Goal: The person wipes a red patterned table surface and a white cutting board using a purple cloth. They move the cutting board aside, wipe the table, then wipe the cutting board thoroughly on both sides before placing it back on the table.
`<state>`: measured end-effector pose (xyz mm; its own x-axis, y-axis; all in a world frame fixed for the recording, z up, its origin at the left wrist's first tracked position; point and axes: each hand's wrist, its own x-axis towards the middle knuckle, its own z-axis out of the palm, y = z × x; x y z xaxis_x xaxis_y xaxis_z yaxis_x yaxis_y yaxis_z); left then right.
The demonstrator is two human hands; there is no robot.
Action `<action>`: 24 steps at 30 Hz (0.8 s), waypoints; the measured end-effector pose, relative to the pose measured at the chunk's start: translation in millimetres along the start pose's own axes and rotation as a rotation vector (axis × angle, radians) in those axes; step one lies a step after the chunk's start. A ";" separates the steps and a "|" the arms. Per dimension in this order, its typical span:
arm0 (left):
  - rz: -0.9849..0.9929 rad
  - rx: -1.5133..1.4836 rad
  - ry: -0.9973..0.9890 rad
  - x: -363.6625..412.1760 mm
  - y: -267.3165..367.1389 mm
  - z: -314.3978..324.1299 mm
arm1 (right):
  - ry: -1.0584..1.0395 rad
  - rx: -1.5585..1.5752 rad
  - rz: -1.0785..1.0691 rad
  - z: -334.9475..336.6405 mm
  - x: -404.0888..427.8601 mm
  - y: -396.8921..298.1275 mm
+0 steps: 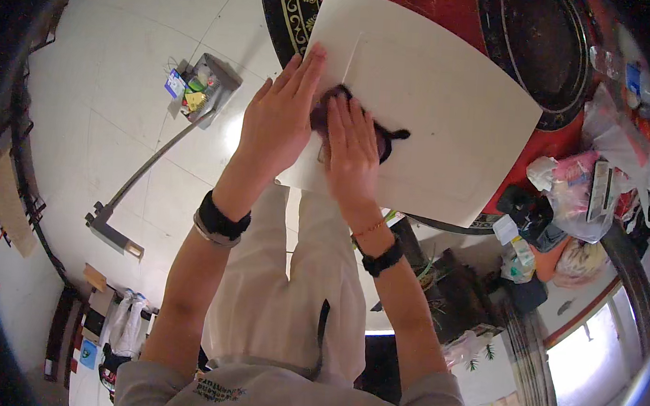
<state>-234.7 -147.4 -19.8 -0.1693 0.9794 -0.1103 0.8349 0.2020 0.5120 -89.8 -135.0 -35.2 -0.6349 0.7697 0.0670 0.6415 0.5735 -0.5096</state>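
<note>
A large white board (447,115) lies over the edge of a round red table, its near part jutting toward me. My left hand (283,108) rests flat along the board's left edge, fingers stretched out, with nothing seen in it. Under my right hand (354,143) is a dark cloth (386,145) with a fuzzy black edge and a short black tab sticking out to the right. The right palm and fingers press flat on this cloth; its middle and my right thumb are hidden. Slight blur shows on the right hand. A faint raised line runs on the board beyond the cloth.
A black round tray (544,49) sits on the red tabletop (426,0). Plastic bags (587,202) and packages crowd the right side. On the tiled floor at left are a long-handled dustpan (220,85) with litter in it. Potted plants (437,282) stand beside my right forearm.
</note>
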 end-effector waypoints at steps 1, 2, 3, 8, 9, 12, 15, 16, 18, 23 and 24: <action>-0.002 0.004 -0.001 -0.4 0.8 0.1 | 0.000 0.004 0.000 1.7 -10.1 -3.3; -0.028 0.004 0.017 -0.7 2.2 0.5 | -0.017 -0.004 -0.018 3.4 -20.0 -6.6; -0.051 -0.002 0.036 0.0 4.3 1.3 | -0.035 -0.018 -0.034 1.7 -27.3 -9.2; -0.052 0.094 0.001 0.2 9.3 2.2 | -0.108 0.005 -0.088 -4.0 -58.5 -9.9; -0.039 0.130 -0.029 -0.5 10.5 1.6 | -0.135 0.005 -0.099 -5.4 -62.4 -8.9; -0.045 0.114 -0.063 0.5 7.1 4.4 | -0.171 0.016 -0.114 -11.1 -74.1 -0.6; -0.069 0.131 -0.093 0.1 11.3 3.4 | -0.181 -0.036 -0.110 -25.5 -93.2 18.8; -0.069 0.128 -0.094 0.8 12.0 3.0 | -0.182 -0.104 -0.102 -33.0 -100.4 27.5; -0.060 0.125 -0.099 0.6 10.9 1.9 | -0.158 -0.113 -0.067 -46.3 -113.5 46.3; -0.010 0.009 -0.046 -2.4 0.8 6.6 | -0.085 -0.069 -0.036 -45.6 -120.5 56.6; -0.006 0.004 -0.101 -1.4 3.0 6.6 | -0.110 -0.089 -0.011 -44.0 -115.7 51.0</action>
<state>-228.4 -148.2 -23.7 -0.1207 0.9727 -0.1983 0.8360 0.2074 0.5081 35.3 -182.5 -31.2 -0.6824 0.7306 -0.0247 0.6668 0.6082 -0.4306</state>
